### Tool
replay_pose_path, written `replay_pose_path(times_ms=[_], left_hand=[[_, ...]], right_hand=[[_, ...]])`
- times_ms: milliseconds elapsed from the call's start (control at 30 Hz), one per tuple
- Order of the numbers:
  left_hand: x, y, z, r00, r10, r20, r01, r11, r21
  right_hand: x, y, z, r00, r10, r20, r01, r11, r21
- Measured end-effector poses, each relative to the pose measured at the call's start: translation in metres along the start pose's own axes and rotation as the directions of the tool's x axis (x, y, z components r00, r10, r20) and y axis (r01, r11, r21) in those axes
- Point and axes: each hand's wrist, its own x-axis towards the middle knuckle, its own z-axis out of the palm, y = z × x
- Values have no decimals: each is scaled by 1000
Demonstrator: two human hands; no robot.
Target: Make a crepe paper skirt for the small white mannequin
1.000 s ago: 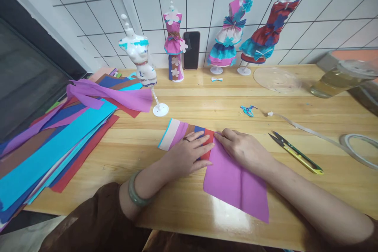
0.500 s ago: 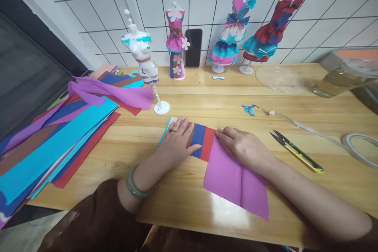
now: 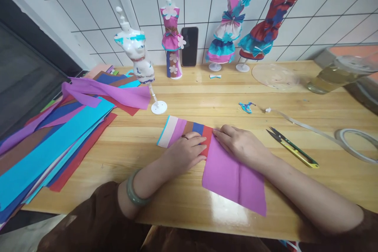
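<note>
A striped band of crepe paper [image 3: 178, 128] lies on the table, with light blue, pale pink, purple, brown, blue and red stripes side by side. Across its blue and red stripes rests my left hand [image 3: 187, 151], open and flat, fingertips on the red. A larger purple crepe paper sheet [image 3: 233, 189] adjoins the red stripe and spreads toward the table's front edge. My right hand [image 3: 239, 143] is closed at that join, fingers pressed together on the sheet's upper edge. Its palm covers part of the purple sheet.
Left lies a pile of coloured crepe paper strips [image 3: 85, 126] beside a bare white mannequin [image 3: 134, 51]. Several dressed mannequins [image 3: 227, 31] and a phone [image 3: 189, 46] stand along the tiled wall. Thread snips [image 3: 292, 147], a tape roll [image 3: 358, 145] and a cup [image 3: 330, 76] are right.
My left hand has slid right along the band, from the purple and brown stripes to the red, uncovering the left end. My right hand stays at the join. The view has shifted slightly.
</note>
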Motion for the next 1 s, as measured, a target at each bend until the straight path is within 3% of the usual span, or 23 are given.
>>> replay_pose_path(times_ms=[567, 1000], left_hand=[[0, 1, -4, 1000, -4, 17, 3, 1000, 12], [-2, 2, 3, 999, 35, 18, -37, 991, 125]], right_hand=[[-3, 3, 5, 1000, -7, -20, 7, 1000, 9], [-2, 1, 4, 1000, -3, -18, 3, 1000, -8]])
